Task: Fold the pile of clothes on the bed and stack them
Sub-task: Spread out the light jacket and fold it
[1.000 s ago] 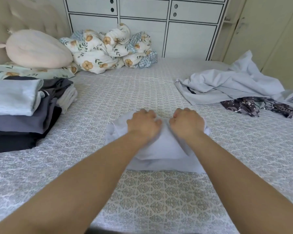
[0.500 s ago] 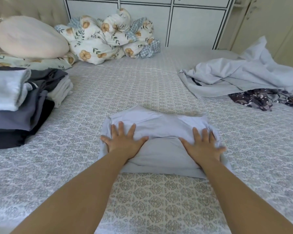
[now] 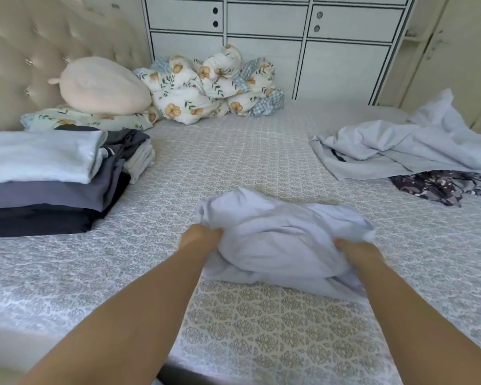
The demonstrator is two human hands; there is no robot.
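Clothes being folded: I grip one pale folded garment (image 3: 283, 240) at the near edge of the bed (image 3: 233, 168). My left hand (image 3: 199, 240) clutches its left end and my right hand (image 3: 356, 252) its right end, fingers tucked into the cloth, so the bundle likely keeps its folds when carried. The folded stack (image 3: 47, 179) sits at the bed's left edge, well apart. The unfolded pile (image 3: 400, 147) lies along the right edge, apart from finished work.

White panelled wardrobe (image 3: 303, 37); tufted headboard (image 3: 39, 51)
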